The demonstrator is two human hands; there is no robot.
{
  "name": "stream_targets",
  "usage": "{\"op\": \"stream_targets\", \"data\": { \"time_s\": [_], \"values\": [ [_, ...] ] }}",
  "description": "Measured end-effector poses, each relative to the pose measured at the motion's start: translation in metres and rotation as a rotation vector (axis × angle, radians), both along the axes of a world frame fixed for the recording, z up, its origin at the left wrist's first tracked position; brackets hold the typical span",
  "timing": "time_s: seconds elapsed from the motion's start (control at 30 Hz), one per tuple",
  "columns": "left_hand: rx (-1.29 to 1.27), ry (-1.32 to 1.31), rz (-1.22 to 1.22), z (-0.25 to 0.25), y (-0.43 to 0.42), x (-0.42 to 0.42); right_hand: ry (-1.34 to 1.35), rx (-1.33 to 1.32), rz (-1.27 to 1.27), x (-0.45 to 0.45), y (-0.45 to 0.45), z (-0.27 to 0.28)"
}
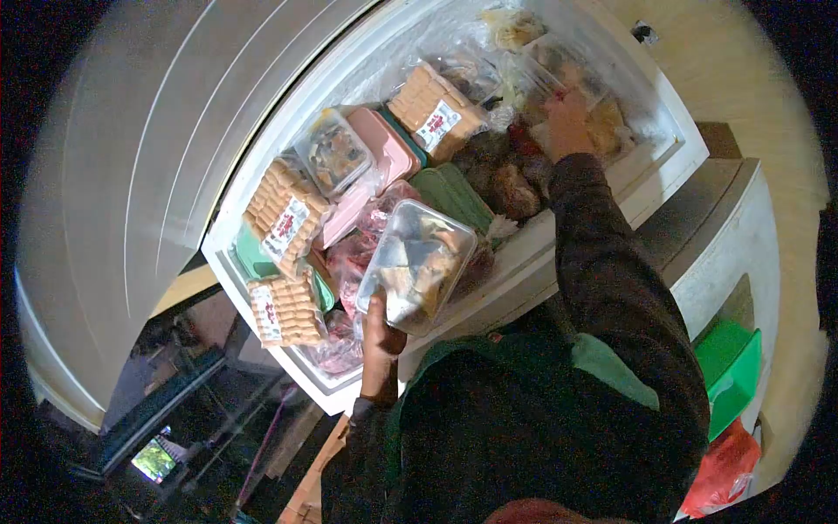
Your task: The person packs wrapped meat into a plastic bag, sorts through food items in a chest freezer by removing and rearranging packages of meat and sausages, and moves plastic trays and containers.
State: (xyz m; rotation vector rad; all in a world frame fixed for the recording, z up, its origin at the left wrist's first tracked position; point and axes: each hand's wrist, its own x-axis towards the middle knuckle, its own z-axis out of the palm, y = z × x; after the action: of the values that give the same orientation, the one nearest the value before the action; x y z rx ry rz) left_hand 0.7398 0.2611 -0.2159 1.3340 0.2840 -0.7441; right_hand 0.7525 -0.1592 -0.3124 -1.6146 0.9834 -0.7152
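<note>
My left hand grips the near edge of a clear plastic container with pale brown pieces of food in it, held over the near side of an open chest freezer. Deeper in the freezer, at the right, my right hand reaches down among clear bags of food; its fingertips are hard to make out. Under and beside the container lie bags of red meat and a green lidded box. Dark bagged food lies just left of my right forearm.
Packs of sausages lie at the freezer's middle and left. Near them are a pink box and another clear container. The raised lid stands at the left. A green basket and a red bag are at lower right.
</note>
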Motion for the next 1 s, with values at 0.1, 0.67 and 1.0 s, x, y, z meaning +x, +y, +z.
{"op": "stream_targets", "data": {
  "time_s": [0.1,0.67,1.0],
  "values": [
    [0.032,0.006,-0.003,-0.008,0.01,0.002,0.055,0.131,-0.051,-0.013,-0.043,-0.096],
    [-0.3,0.022,0.188,-0.014,0.025,0.008,-0.135,0.579,0.749,-0.02,0.15,0.113],
    [-0.423,-0.033,0.216,0.0,0.036,-0.015,0.062,0.689,0.729,-0.035,0.245,0.125]
  ]
}}
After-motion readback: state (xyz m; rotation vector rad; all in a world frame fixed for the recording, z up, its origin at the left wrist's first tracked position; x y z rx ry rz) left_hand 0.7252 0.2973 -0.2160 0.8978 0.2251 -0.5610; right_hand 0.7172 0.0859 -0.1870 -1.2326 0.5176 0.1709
